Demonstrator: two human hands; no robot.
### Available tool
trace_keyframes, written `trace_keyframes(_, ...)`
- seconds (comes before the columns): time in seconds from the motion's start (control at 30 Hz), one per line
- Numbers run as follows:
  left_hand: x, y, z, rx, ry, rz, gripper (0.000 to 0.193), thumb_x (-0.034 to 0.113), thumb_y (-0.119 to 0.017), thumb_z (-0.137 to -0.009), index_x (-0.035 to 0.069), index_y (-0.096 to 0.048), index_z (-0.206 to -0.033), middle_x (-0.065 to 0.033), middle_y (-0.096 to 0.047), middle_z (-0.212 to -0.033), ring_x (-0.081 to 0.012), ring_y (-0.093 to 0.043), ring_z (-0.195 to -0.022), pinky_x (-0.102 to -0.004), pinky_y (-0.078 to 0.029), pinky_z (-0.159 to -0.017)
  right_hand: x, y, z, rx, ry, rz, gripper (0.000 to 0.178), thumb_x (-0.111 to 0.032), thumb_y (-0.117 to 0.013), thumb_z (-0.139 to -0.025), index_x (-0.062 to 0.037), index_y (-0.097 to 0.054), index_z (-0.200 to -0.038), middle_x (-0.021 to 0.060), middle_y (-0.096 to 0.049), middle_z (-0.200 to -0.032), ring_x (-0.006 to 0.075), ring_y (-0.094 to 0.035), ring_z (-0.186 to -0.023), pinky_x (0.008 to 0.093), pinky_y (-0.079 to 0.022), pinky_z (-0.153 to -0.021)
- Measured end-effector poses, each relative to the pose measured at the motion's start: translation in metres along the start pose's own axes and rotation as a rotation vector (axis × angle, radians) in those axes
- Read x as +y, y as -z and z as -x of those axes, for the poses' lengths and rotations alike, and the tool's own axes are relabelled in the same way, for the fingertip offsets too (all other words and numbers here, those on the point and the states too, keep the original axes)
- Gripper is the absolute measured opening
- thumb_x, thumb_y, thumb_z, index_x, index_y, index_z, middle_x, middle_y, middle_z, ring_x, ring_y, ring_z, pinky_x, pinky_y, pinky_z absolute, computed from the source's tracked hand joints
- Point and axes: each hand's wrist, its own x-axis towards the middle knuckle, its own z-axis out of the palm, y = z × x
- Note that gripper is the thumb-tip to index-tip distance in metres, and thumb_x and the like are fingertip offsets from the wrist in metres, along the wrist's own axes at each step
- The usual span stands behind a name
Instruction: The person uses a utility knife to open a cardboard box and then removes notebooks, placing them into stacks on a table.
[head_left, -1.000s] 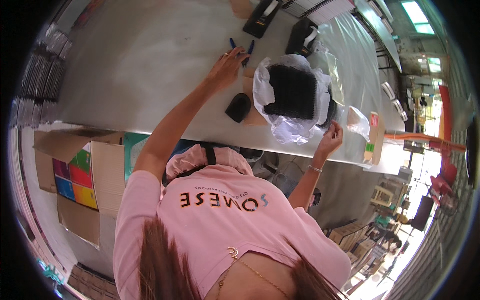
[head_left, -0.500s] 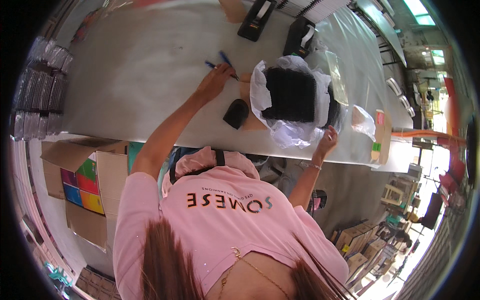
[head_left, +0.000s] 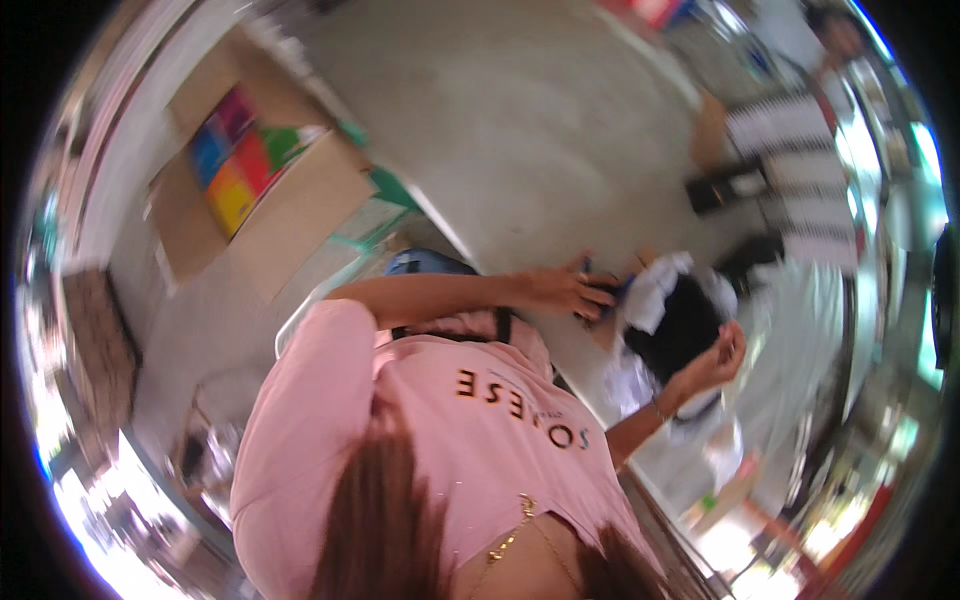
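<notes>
My left hand is closed around a blue-handled tool near the table's front edge; motion blur hides the tool's exact kind. To its right, a bundle of black mesh lies in crumpled white wrapping. Over the right side of this bundle is my right hand, its fingers curled together. Whether anything sits between those fingers is too blurred to make out.
Beyond the bundle stands a black tape dispenser, beside stacks of spiral-edged white items. On the left, an open cardboard box with a multicoloured panel lies below the grey table. A clear bag rests right of the bundle.
The view has swung round, and the box now appears higher. My left hand has come closer to my body and to the wrapped mesh. My right hand now lies over the mesh, not at its near edge.
</notes>
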Motion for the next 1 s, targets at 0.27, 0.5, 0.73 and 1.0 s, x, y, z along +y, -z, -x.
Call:
trace_keyframes(0.27, -0.010, 0.084, 0.092, 0.256, 0.570, 0.022, 0.029, 0.013, -0.058, -0.078, 0.016, -0.063, -0.107, -0.0073, -0.045, -0.130, -0.0263, -0.039, -0.130, -0.0548, -0.025, -0.111, -0.094, -0.157, 0.053, -0.727, 0.077, -0.284, 0.020, -0.016, -0.054, -0.095, 0.0016, -0.064, -0.097, 0.0092, -0.064, -0.096, 0.0184, -0.061, -0.085, 0.0309, -0.049, -0.078)
trace_keyframes(0.5, 0.026, 0.164, 0.240, 0.788, 1.380, -0.294, 0.019, 0.007, -0.057, -0.085, 0.006, -0.064, -0.103, -0.0130, -0.054, -0.120, -0.0318, -0.050, -0.115, -0.0445, -0.039, -0.100, -0.200, -0.248, 0.154, -1.350, 0.310, -0.505, 0.017, -0.010, -0.051, -0.095, -0.0010, -0.066, -0.095, 0.0096, -0.066, -0.094, 0.0188, -0.062, -0.085, 0.0301, -0.048, -0.080)
trace_keyframes(0.73, -0.024, 0.197, 0.317, 0.744, 1.610, -0.548, 0.040, 0.020, -0.052, -0.092, 0.005, -0.050, -0.129, -0.0136, -0.039, -0.140, -0.0314, -0.026, -0.138, -0.0535, -0.015, -0.111, -0.280, -0.339, 0.279, -1.805, 0.366, -0.718, 0.044, -0.013, -0.054, -0.093, -0.0044, -0.045, -0.135, 0.0162, -0.053, -0.131, 0.0283, -0.053, -0.120, 0.0386, -0.042, -0.099)
trace_keyframes(1.0, -0.060, 0.199, 0.331, 0.503, 1.577, -0.438, 0.043, 0.031, -0.043, -0.097, 0.007, -0.051, -0.131, -0.0096, -0.035, -0.146, -0.0262, -0.016, -0.144, -0.0624, 0.004, -0.110, -0.289, -0.393, 0.277, -1.324, 0.526, -0.504, 0.063, -0.016, -0.053, -0.094, -0.0017, -0.020, -0.146, 0.0239, -0.028, -0.147, 0.0353, -0.040, -0.130, 0.0424, -0.036, -0.106)
